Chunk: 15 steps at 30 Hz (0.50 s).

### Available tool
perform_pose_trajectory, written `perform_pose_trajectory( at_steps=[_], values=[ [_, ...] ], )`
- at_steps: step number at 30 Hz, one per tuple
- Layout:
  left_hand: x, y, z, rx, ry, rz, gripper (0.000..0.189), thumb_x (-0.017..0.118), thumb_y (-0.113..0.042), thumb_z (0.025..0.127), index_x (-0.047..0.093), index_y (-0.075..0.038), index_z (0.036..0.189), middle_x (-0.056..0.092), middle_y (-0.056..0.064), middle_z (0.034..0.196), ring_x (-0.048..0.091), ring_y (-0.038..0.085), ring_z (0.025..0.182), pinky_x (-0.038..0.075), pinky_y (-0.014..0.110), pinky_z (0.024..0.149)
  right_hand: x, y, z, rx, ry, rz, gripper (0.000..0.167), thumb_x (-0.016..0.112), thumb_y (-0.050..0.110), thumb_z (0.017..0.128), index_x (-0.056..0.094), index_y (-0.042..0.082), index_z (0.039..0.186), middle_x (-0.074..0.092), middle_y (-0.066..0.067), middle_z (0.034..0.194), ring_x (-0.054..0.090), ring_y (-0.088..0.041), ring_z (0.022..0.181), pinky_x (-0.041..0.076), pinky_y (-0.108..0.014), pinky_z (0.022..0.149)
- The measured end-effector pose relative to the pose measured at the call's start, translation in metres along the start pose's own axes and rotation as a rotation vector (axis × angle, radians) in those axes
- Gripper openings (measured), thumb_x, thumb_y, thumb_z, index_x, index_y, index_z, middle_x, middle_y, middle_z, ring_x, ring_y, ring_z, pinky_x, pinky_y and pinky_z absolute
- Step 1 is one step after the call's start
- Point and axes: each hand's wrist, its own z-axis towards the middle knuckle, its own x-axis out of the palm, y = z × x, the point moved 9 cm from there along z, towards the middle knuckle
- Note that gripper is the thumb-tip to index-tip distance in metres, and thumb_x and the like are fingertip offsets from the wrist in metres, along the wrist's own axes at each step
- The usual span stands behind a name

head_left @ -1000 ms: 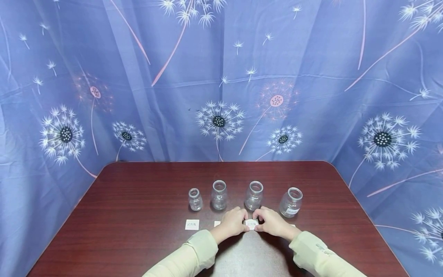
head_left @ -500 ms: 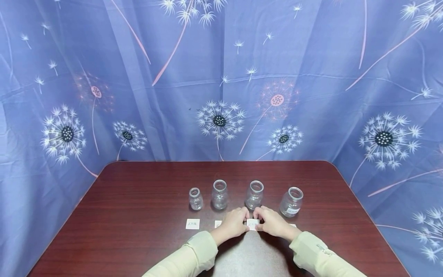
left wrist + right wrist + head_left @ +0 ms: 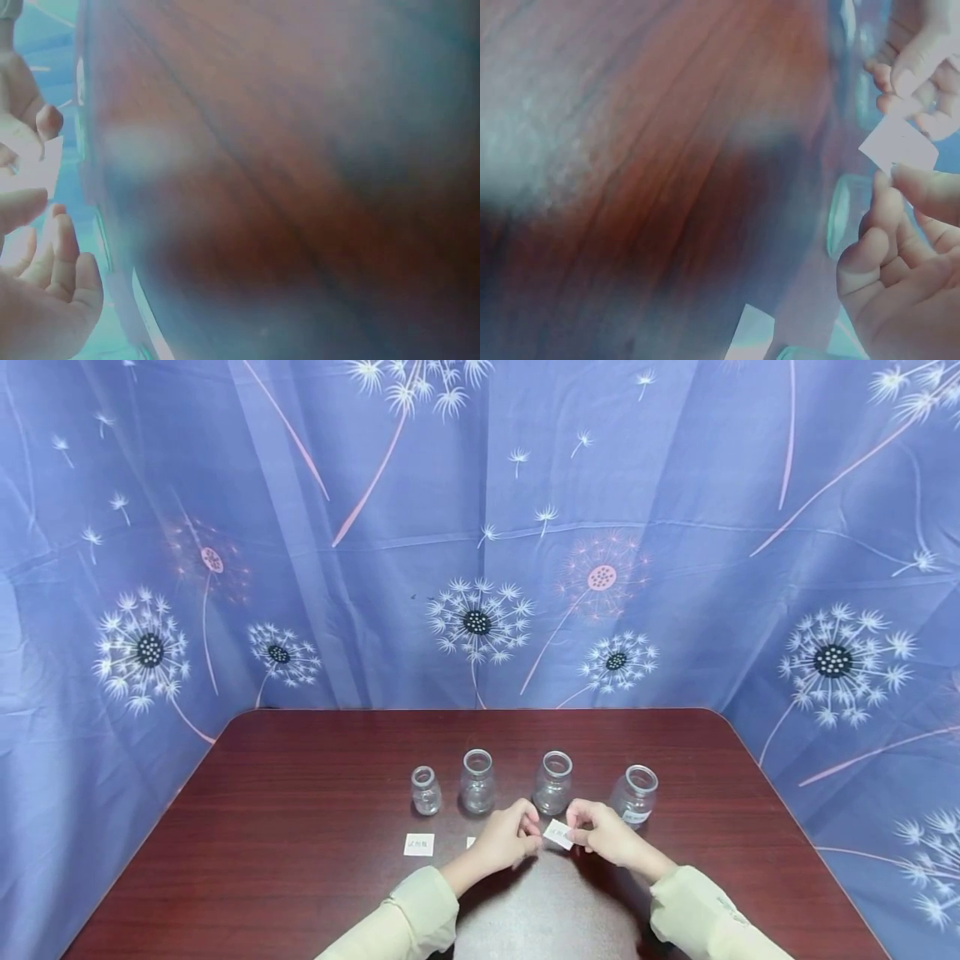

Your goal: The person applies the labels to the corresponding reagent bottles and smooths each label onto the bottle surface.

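Note:
My right hand [image 3: 603,835] pinches a small white paper label [image 3: 557,833] with handwritten characters between thumb and fingertips. The label is tilted and raised off the table, also seen in the right wrist view as a white square [image 3: 900,145]. My left hand [image 3: 508,837] is just left of it, fingers loosely bent and apart from the label in the head view. Behind the label stands a clear glass jar [image 3: 552,785]. The rightmost glass jar [image 3: 633,797] bears a white label [image 3: 636,817] and is partly hidden by my right hand.
Two more glass jars stand to the left, a small one [image 3: 426,793] and a taller one [image 3: 477,785]. In front of the small jar lies a white label [image 3: 418,844]. Another label [image 3: 470,842] is mostly hidden by my left hand. A blue curtain [image 3: 480,527] surrounds the table [image 3: 300,827].
The label between my hands has come up off the table and turned, held by the right hand. My left hand has let go and drawn slightly away from it.

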Motion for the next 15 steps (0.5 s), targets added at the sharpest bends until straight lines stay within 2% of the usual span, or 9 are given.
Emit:
perform_pose_trajectory(
  at_steps=[8, 15],
  values=[
    [-0.005, -0.007, 0.000, 0.017, -0.075, -0.122, 0.019, 0.065, -0.012, 0.075, 0.056, -0.006, 0.091, 0.068, 0.005, 0.079, 0.057, 0.000, 0.062, 0.045, 0.013, 0.058, -0.011, 0.002, -0.004, -0.008, -0.090, 0.224, 0.013, 0.057, -0.005, 0.076, 0.045, -0.009, 0.077, 0.049, 0.000, 0.063, 0.045, -0.002, 0.049, 0.040, -0.021, 0.041],
    [-0.006, -0.016, -0.002, 0.053, -0.137, -0.146, 0.018, 0.064, -0.013, 0.076, 0.058, -0.004, 0.090, 0.067, 0.009, 0.079, 0.061, 0.007, 0.067, 0.047, 0.015, 0.062, -0.011, 0.002, -0.007, 0.019, -0.154, 0.373, 0.019, 0.056, -0.005, 0.076, 0.040, -0.014, 0.081, 0.052, 0.009, 0.065, 0.050, -0.002, 0.053, 0.045, -0.020, 0.049]
  ],
)
